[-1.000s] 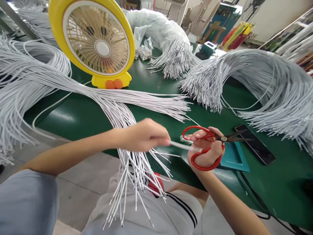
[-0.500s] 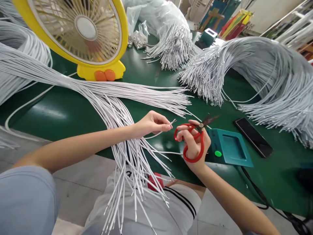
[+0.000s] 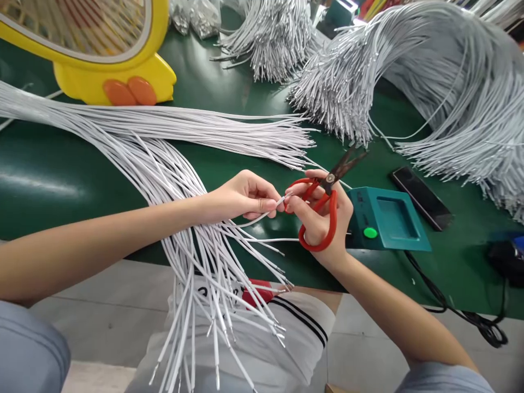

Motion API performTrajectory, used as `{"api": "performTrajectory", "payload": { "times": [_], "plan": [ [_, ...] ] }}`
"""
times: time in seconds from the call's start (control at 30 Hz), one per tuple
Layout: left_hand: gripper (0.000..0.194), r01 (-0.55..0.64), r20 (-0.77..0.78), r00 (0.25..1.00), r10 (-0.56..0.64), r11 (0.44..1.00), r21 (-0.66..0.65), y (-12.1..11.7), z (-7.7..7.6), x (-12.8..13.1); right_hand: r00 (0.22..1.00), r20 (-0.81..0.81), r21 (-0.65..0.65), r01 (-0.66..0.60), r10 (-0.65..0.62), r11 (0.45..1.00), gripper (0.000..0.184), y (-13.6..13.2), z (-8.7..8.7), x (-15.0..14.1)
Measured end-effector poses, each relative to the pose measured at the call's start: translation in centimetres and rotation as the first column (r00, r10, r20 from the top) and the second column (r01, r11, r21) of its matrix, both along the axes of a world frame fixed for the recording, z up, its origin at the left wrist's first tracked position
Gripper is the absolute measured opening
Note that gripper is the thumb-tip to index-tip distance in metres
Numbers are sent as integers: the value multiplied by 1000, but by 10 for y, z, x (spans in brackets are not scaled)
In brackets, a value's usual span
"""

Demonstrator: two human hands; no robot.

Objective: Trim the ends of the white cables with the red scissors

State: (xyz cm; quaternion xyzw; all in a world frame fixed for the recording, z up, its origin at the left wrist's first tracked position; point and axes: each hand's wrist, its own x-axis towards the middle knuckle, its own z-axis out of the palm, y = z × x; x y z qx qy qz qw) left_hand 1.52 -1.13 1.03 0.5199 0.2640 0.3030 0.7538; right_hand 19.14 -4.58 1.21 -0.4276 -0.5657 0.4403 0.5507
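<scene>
Closer together than in the earlier frame, the two hands now meet at a wire end, the gap between them gone. In the head view, the left hand's (image 3: pixel 257 201) grip pinches the white wire (image 3: pixel 254 220) between thumb and forefinger, just behind its tip. The wire's long axis rises from lower left to upper right, so its tip points straight at the right hand (image 3: pixel 333 234), whose thumb and fingertip close around it. That hand also carries the red-handled scissors (image 3: pixel 329 179) looped on its fingers; their blades stand slightly parted and aim up and to the right, away from the wire. More wires (image 3: pixel 196 128) lie across the tabletop (image 3: pixel 41 188) beyond the left hand, and the teal device (image 3: pixel 396 218) sits just right of the right hand.
</scene>
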Motion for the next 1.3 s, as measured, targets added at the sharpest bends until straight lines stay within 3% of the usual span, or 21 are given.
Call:
{"api": "performTrajectory", "payload": {
  "times": [0.3, 0.47, 0.53, 0.6, 0.67, 0.73, 0.77, 0.83, 0.9, 0.97, 1.03, 1.3],
  "plan": [
    [26, 57, 14, 998, -56, 998, -27, 0, -3, -2, 1000, -7, 17, -29, 29, 999, 35, -1, 0, 0],
    [23, 105, -82, 992, -96, 988, 110, -4, -2, -1, 998, -22, 56, 60, -59, 997, 30, 2, 4, 3],
    [18, 227, -187, 965, -182, 940, 256, -8, 0, 1, 988, -87, 70, 131, -125, 989, 29, 4, 7, 5],
    [13, 339, -300, 927, -224, 842, 419, -9, 2, 2, 971, -162, 73, 189, -176, 979, 29, 7, 11, 8],
    [12, 332, -377, 918, -124, 760, 558, -4, 3, -1, 957, -211, 73, 221, -201, 973, 29, 8, 14, 9],
    [14, 216, -428, 890, 155, 684, 697, 7, 4, -7, 950, -231, 81, 233, -209, 969, 30, 8, 15, 9],
    [15, 169, -450, 830, 329, 621, 765, 15, 3, -11, 948, -235, 87, 239, -213, 967, 30, 8, 15, 9],
    [18, 183, -481, 606, 634, 477, 859, 30, 1, -21, 947, -235, 95, 246, -218, 965, 30, 7, 14, 8],
    [20, 309, -511, 359, 781, 417, 855, 42, -3, -30, 948, -237, 92, 242, -215, 966, 31, 7, 13, 7],
    [22, 417, -535, 203, 820, 422, 805, 49, -8, -35, 946, -249, 82, 235, -208, 968, 31, 7, 12, 7],
    [24, 472, -545, 154, 824, 424, 773, 51, -12, -36, 942, -261, 75, 239, -213, 968, 32, 8, 12, 7],
    [22, 497, -536, 195, 821, 388, 776, 51, -17, -33, 933, -245, 67, 287, -263, 956, 33, 10, 14, 7]
  ]
}}
